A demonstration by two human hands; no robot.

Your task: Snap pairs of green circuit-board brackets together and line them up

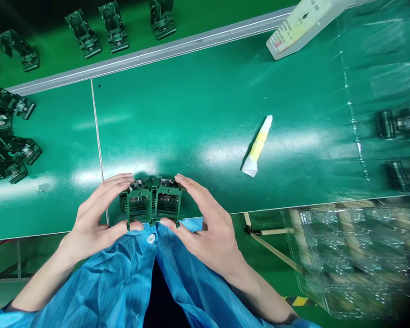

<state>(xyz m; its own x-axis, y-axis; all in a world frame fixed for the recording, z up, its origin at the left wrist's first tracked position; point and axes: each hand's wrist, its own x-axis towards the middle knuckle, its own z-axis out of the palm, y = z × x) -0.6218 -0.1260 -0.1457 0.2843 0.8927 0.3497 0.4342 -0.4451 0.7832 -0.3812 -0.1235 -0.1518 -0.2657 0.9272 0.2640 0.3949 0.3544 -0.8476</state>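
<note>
My left hand [99, 216] grips a dark green plastic housing [139, 202] with black and metal pieces inside, fingers at its far end and thumb at its near end. A matching green housing [168, 200] is pinched the same way in my right hand [213, 225]. The two housings stand side by side at the table's front edge, close to my blue jacket [123, 269]. Whether they are joined or only touching, I cannot tell. To the right of my right hand lies a white tube with a yellow band [258, 145].
Several similar housings [10, 150] cluster at the table's left; others [113, 27] stand beyond a grey metal rail [191, 44]. A white labelled container [302, 27] lies at the back right. Clear plastic trays [353, 118] cover the right side, with more trays [355, 264] below the table's edge.
</note>
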